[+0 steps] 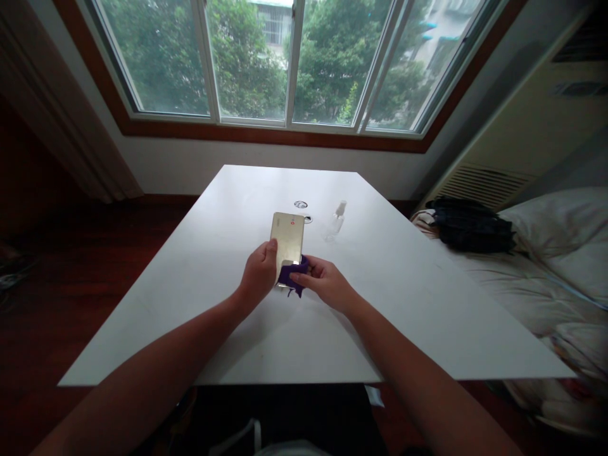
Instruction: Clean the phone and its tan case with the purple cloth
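Note:
Above the middle of a white table [190,304] I hold a gold, flat phone-like device [287,239] with a small red mark near its top. My left hand [259,274] grips its lower left edge, thumb on the face. My right hand [322,282] is closed on a small purple cloth [291,275], pressed against the device's lower end. A small clear spray bottle [336,220] stands on the table just beyond and to the right of my hands.
Two small round dark objects [301,204] lie on the table behind the device. A bed with white bedding [546,272] and a black bundle [470,225] adjoins the table's right side. A wide window [285,63] fills the far wall. Dark wooden floor [71,266] lies left.

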Available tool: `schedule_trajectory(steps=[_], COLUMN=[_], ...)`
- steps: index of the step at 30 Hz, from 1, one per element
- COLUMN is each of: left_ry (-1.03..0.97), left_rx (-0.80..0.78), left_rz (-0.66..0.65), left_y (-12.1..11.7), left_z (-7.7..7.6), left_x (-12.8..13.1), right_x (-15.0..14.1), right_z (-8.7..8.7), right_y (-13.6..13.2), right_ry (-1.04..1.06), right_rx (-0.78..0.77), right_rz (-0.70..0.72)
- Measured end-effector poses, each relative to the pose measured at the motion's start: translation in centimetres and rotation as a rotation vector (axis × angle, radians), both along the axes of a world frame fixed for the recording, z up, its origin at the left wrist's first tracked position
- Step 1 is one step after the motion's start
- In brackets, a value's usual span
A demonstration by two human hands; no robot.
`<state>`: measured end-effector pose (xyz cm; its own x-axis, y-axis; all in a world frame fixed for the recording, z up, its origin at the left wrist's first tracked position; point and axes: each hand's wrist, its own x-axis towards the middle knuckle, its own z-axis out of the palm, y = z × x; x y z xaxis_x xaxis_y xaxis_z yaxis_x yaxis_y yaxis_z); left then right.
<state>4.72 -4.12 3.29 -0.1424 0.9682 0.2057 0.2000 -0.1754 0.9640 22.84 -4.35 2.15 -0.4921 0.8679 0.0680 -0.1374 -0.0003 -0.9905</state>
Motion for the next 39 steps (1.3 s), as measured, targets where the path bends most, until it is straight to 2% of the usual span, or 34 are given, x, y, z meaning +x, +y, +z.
schedule_trajectory(steps=[4,9,12,15,19,22,25,28,31,35,39], left_ry=[0.186,0.233,0.197,0.054,-0.103,-0.146,-0.184,-0.180,-0.113,-0.054,-0.056], left_rx=[0.048,0.066,0.044,-0.002,-0.167,-0.243,-0.250,-0.254,-0.300,-0.309,-0.288], left_rz=[0.053,0.027,-0.020,-0.099,-0.169,-0.163,-0.214,-0.262,-0.249,-0.254,-0.254], left_y=[-0.2,-0.4,-0.3,-0.3,-0.2,-0.1,0.1,0.2,0.3,0.4,0.6], left_z=[0.1,0.5,0.6,0.6,0.8,1.0,1.2,1.2,1.0,0.9,0.9], left_x=[-0.1,-0.1,0.0,0.1,0.2,-0.1,-0.4,-0.6,-0.6,-0.7,-0.9], right_x=[-0.2,0.0,0.2,0.2,0.1,0.0,0.0,0.1,0.1,-0.3,-0.7], right_z=[-0.7,-0.8,-0.4,0.0,0.3,0.2,-0.1,-0.3,-0.8,-1.3,-1.4], right_y=[0.1,0.2,0.2,0.3,0.3,0.4,0.6,0.7,0.9,1.0,0.9], right_ry=[-0.102,-0.162,-0.160,-0.121,-0.064,-0.060,-0.075,-0.132,-0.175,-0.073,0.000], right_rx=[0.088,0.115,0.086,0.006,-0.091,-0.113,-0.106,-0.110,-0.146,-0.245,-0.289], right_rz=[-0.015,-0.021,-0.057,-0.101,-0.134,-0.157,-0.174,-0.199,-0.190,-0.131,-0.130])
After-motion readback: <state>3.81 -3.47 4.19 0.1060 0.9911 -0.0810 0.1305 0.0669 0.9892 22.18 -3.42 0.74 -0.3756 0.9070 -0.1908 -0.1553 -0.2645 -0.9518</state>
